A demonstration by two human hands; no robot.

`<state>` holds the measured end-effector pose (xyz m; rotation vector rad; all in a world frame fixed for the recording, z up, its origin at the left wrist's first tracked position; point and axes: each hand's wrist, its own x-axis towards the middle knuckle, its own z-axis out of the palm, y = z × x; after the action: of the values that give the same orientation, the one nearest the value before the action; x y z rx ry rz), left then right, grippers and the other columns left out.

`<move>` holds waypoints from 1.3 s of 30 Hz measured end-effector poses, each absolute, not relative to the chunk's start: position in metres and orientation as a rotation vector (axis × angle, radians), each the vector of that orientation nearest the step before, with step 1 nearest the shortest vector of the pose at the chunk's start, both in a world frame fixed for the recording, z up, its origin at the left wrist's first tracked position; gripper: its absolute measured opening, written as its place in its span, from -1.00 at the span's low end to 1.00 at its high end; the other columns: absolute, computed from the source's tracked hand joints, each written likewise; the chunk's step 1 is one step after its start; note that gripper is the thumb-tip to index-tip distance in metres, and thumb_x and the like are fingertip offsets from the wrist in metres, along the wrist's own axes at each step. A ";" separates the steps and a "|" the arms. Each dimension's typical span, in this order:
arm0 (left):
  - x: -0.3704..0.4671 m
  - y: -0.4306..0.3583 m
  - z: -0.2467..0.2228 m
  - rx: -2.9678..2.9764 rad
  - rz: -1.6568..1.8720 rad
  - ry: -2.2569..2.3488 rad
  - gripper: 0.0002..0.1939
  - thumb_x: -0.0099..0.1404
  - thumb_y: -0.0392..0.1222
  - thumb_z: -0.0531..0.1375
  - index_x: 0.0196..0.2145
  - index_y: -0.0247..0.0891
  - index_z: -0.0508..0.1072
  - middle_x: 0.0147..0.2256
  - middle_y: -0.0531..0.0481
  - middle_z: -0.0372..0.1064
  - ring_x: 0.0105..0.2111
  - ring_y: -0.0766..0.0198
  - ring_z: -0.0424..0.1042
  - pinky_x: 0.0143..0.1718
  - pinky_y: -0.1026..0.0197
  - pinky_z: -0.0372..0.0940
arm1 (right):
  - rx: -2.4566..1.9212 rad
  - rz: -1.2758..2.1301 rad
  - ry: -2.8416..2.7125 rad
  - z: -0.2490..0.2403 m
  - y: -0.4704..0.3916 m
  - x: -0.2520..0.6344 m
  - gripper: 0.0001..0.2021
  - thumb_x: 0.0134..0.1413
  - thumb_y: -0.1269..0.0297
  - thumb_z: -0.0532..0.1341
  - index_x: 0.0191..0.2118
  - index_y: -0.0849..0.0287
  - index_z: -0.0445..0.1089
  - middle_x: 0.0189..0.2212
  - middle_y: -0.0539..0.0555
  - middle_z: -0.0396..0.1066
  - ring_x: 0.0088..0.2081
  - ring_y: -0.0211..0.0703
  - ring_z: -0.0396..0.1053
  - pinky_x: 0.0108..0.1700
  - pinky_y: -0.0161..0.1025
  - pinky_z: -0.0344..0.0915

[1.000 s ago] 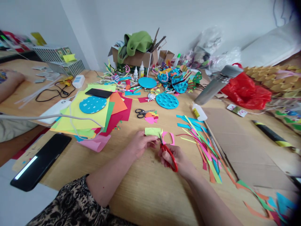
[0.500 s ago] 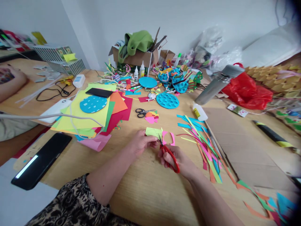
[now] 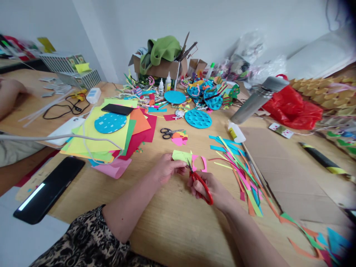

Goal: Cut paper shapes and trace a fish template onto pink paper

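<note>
My left hand (image 3: 166, 168) pinches a small light-green paper (image 3: 179, 155) between thumb and fingers. In my right hand (image 3: 205, 187) are red-handled scissors (image 3: 207, 195), their tips at the right part of the green paper. Pink paper cut-offs (image 3: 204, 164) lie just right of the scissor blades. Beyond my hands, black-handled scissors (image 3: 167, 133) rest beside small pink, orange and yellow cut shapes (image 3: 179, 139). A blue paper disc (image 3: 198, 118) sits farther back.
Paper strips (image 3: 247, 178), cardboard (image 3: 289, 178) and a metal flask (image 3: 257, 100) are on the right. Stacked coloured sheets (image 3: 111, 137) and a black phone (image 3: 48, 191) lie left. Another person's hand (image 3: 12, 92) shows at the far left. A craft-filled box (image 3: 158, 68) stands behind.
The other person's hand at the far left has shifted slightly left. My hands, the green paper and the red scissors have barely moved.
</note>
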<state>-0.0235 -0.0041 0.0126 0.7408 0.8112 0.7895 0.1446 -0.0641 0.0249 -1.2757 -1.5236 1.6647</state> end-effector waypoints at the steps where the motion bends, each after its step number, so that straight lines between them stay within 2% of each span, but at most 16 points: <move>1: -0.024 -0.004 0.012 0.739 0.789 0.812 -0.78 -0.11 -0.24 0.35 -0.48 -0.39 0.46 -0.55 -0.01 0.38 -0.55 0.34 0.34 -0.47 0.26 0.19 | -1.281 1.664 -1.521 0.025 -0.064 0.145 -0.41 -0.09 -0.37 0.16 -0.47 0.17 0.22 -0.64 -0.03 0.22 -0.60 -0.30 0.18 -0.56 -0.32 0.08; 25: -0.024 -0.003 0.012 0.711 0.772 0.800 -0.77 -0.12 -0.25 0.36 -0.48 -0.39 0.45 -0.55 0.00 0.38 -0.55 0.37 0.34 -0.45 0.27 0.19 | -1.234 1.687 -1.497 0.030 -0.065 0.144 -0.39 -0.12 -0.39 0.17 -0.46 0.19 0.26 -0.60 0.00 0.27 -0.58 -0.31 0.18 -0.55 -0.32 0.09; 33: -0.024 -0.004 0.012 0.703 0.769 0.803 -0.76 -0.12 -0.24 0.37 -0.46 -0.38 0.46 -0.53 0.01 0.39 -0.53 0.37 0.34 -0.45 0.27 0.18 | -1.235 1.685 -1.481 0.028 -0.065 0.144 -0.40 -0.07 -0.36 0.17 -0.41 0.21 0.28 -0.60 0.00 0.29 -0.59 -0.31 0.18 -0.55 -0.32 0.09; 39: -0.024 -0.003 0.012 0.699 0.764 0.802 -0.75 -0.13 -0.24 0.37 -0.46 -0.39 0.46 -0.52 0.00 0.39 -0.53 0.36 0.35 -0.44 0.27 0.19 | -1.231 1.693 -1.470 0.028 -0.065 0.144 -0.41 -0.06 -0.35 0.17 -0.46 0.20 0.26 -0.61 0.02 0.28 -0.60 -0.31 0.19 -0.56 -0.32 0.08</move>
<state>-0.0245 -0.0031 0.0120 0.6986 0.8018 0.7638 0.1443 -0.0651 0.0280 -1.2307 -1.4701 1.6934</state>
